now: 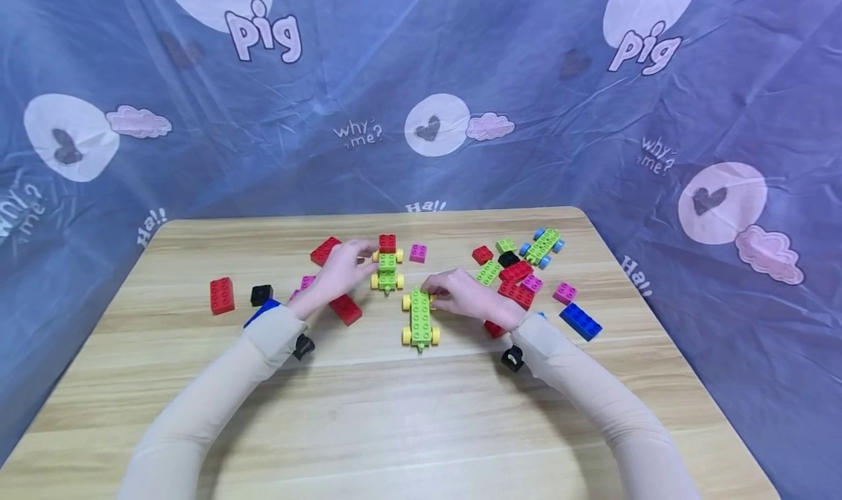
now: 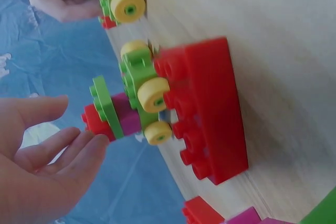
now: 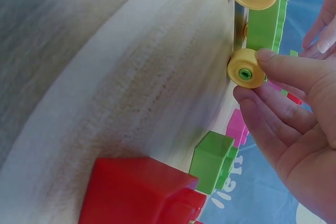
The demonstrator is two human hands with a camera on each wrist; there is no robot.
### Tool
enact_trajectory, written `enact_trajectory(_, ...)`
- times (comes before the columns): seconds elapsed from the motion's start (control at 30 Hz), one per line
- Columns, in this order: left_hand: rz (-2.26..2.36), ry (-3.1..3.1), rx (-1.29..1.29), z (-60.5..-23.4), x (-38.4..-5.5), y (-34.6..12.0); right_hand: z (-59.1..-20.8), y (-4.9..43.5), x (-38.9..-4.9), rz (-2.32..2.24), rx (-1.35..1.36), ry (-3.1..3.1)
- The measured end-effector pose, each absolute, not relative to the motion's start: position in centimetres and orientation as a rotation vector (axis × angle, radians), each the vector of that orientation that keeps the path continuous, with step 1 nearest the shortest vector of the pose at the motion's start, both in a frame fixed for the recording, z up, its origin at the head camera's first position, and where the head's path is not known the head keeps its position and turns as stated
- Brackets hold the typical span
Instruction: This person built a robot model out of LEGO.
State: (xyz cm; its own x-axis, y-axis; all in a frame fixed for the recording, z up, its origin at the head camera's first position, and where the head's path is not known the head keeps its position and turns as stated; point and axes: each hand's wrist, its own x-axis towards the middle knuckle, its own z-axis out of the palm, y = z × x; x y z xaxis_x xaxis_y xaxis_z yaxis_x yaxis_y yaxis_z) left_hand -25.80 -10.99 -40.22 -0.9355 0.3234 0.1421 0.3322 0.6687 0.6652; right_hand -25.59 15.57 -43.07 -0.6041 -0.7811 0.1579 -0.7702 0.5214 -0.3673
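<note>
My left hand [image 1: 343,267] is beside the farther toy car [image 1: 387,272], its fingers lightly bent and the thumb apart from them. In the left wrist view its fingertips overlap the red brick [image 2: 97,121] on top of that car, above a green plate [image 2: 106,107] and a purple brick [image 2: 126,113]. A long green car base [image 1: 420,317] with yellow wheels lies nearer the front. At its far right corner my right hand [image 1: 460,294] pinches a yellow wheel [image 3: 245,68] between thumb and fingers.
Left of the cars lie red bricks [image 1: 221,296], a black piece [image 1: 261,295] and a blue brick [image 1: 263,311]. On the right are several red, green and pink bricks, a blue brick [image 1: 581,321] and a green car base with blue wheels [image 1: 543,246]. A pink brick [image 1: 417,253] sits behind.
</note>
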Motion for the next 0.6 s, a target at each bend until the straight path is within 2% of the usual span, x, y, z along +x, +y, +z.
enact_trajectory(0.6,-1.086,-2.904,-0.781,-41.5,-22.0,-9.1,-43.1,15.4,-25.6,-0.636,-1.353,2.729)
